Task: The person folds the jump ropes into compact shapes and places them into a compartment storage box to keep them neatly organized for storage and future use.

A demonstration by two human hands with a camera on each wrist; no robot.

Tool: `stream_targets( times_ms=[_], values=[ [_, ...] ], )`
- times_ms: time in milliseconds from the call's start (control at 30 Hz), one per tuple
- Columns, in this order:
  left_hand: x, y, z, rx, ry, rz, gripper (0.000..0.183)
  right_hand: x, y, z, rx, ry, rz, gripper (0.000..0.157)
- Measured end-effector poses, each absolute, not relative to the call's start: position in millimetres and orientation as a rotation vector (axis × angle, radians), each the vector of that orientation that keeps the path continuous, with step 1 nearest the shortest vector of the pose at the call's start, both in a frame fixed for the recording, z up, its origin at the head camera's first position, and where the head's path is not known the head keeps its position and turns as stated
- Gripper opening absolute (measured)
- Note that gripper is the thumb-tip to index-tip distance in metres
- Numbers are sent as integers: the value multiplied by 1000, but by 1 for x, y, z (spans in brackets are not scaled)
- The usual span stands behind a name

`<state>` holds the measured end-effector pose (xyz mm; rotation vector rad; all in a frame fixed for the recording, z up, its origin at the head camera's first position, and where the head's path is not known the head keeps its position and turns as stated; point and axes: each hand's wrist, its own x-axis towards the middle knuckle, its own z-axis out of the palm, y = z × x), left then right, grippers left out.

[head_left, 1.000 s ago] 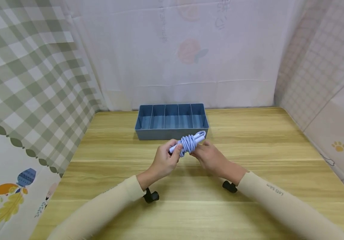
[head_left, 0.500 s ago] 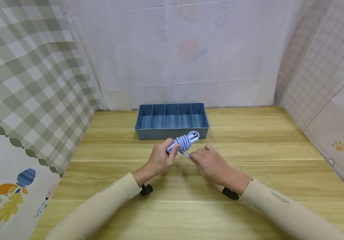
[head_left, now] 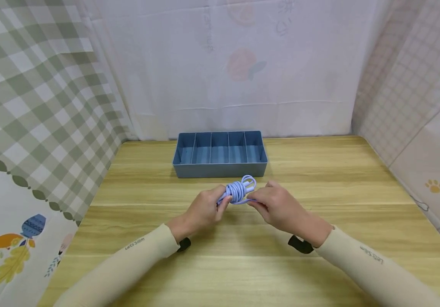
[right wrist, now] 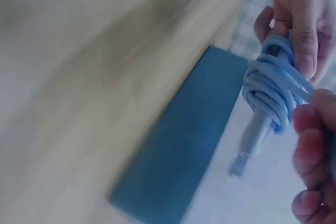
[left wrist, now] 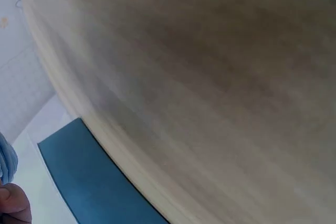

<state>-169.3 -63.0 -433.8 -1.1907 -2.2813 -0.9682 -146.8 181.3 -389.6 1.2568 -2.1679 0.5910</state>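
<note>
My left hand (head_left: 203,208) grips one end of a light blue charging cable (head_left: 237,192) wound into a tight bundle, thumb along its near side. The wraps circle the cable's middle, and a loop sticks out at the far right end. Between thumb and fingers, my right hand (head_left: 279,208) pinches a strand coming off the wraps. In the right wrist view that strand runs taut from the coil (right wrist: 270,90) to the right fingertips, and a plug (right wrist: 253,136) with a metal tip pokes out below. Only a thumb tip (left wrist: 13,200) and a bit of cable show in the left wrist view.
Behind the hands stands a blue-grey organizer box (head_left: 220,171) with several narrow compartments, at the back of the wooden table (head_left: 319,179). White cloth (head_left: 300,76) hangs behind it, and patterned cloths flank both sides.
The right hand, pinching the strand, first drew away from the bundle, then rose slightly and moved right. The left hand has turned and lowered the bundle a little.
</note>
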Motion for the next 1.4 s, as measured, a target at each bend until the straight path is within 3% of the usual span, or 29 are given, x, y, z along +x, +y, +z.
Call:
stream_targets(
  times_ms=[67,167,400,533,600,733,867,1067,1400],
  values=[
    [-168,-63,-435,-1208,-2265,-949,12,-146,181,-391,1186,-2194,795,5],
    [-167,-62,-435,-1217,-2249,-931,13,-145,179,-395,1025,-2264,1156,19],
    [-167,-60,-433,-1227,-2216,-889,13,-142,175,-398,531,-2178,2192,8],
    [-165,-58,-434,-1260,-2194,-842,15,-143,170,-400,419,-1907,2544,9],
    [-164,-57,-436,-1275,-2183,-816,16,-143,167,-400,366,-1851,2585,13],
    [-163,-58,-439,-1263,-2150,-742,16,-141,162,-400,213,-1965,2464,4],
    [-165,-59,-439,-1259,-2094,-618,18,-140,158,-397,110,-2066,2384,14],
    [-167,-59,-438,-1259,-1995,-411,30,-140,154,-392,18,-2126,2399,16],
    [-170,-61,-437,-1270,-1881,-84,34,-144,164,-387,-13,-2313,2564,27]
  ],
)
